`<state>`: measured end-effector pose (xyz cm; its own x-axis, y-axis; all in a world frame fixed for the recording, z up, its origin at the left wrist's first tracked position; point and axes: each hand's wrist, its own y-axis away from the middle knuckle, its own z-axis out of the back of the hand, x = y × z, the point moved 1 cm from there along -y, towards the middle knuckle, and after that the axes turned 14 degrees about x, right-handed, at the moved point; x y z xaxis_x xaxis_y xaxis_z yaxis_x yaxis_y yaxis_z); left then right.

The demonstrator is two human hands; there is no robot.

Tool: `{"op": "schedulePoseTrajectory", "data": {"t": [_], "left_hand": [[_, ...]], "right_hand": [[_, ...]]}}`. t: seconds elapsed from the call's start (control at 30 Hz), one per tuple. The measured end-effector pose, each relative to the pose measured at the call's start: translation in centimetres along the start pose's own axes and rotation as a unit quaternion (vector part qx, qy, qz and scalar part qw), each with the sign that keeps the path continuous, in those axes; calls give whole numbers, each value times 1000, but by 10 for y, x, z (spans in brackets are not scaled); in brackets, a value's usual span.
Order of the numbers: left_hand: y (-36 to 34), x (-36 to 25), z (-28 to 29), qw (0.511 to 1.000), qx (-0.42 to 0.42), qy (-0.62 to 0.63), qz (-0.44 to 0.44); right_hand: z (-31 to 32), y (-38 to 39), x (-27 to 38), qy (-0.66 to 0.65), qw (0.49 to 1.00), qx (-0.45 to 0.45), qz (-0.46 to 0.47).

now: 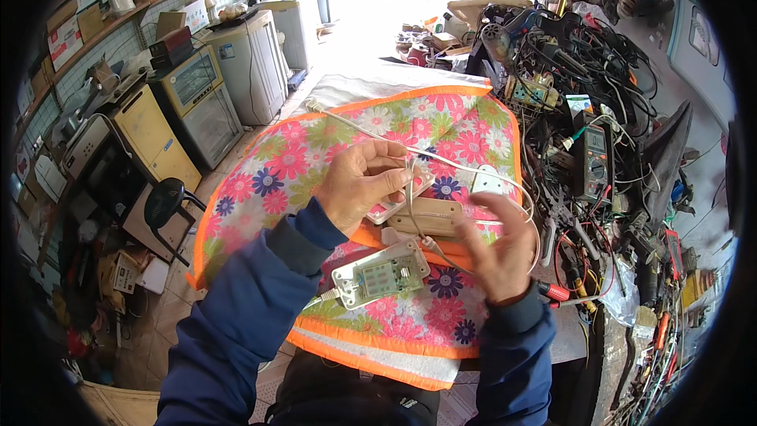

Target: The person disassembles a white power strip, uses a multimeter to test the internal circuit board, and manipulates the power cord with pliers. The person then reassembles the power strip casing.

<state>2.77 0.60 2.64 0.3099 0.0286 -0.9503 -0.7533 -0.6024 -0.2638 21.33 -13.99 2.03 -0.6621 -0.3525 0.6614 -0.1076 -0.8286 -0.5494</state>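
Note:
My left hand [363, 181] pinches the split end of a thin whitish cable [414, 207], its bare-looking wire tips poking up above the fingers. My right hand [505, 248] hovers to the right with its fingers apart and a little blurred, holding nothing. Below them lies an opened white plastic controller case [380, 274] with a circuit board inside; cables leave both its ends. A beige casing half [432, 216] rests just beyond it, and a whitish casing piece [422, 184] is partly hidden by my left hand. A white rectangular part [490, 181] sits behind my right hand.
Everything lies on a flowered electric blanket [276, 159] with orange edging. A white cable ends in a plug [314, 105] at its far left. To the right are a multimeter [593, 159], pliers, a red-handled screwdriver [553, 291] and heaped wires. A dark stool [167, 203] stands left.

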Motion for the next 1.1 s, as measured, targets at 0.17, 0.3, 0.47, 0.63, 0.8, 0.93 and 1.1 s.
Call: {"op": "schedulePoseTrajectory", "data": {"t": [0.17,0.3,0.47,0.63,0.8,0.93,1.1], "left_hand": [[6,-11,-14,998,51,15,29],[8,-8,-18,997,67,24,17],[9,-14,-17,995,69,51,54],[9,-8,-13,992,77,78,68],[9,-7,-12,995,56,59,66],[9,-10,-17,998,55,-10,29],[8,-4,-20,994,82,-77,-13]], "right_hand": [[-35,6,17,-116,984,132,-27],[-31,9,14,-232,951,174,-107],[-28,8,9,-295,936,160,-111],[-27,8,4,-298,938,146,-101],[-27,6,7,-309,928,156,-134],[-27,7,3,-313,927,157,-136],[-31,2,15,-338,931,114,-78]]}}
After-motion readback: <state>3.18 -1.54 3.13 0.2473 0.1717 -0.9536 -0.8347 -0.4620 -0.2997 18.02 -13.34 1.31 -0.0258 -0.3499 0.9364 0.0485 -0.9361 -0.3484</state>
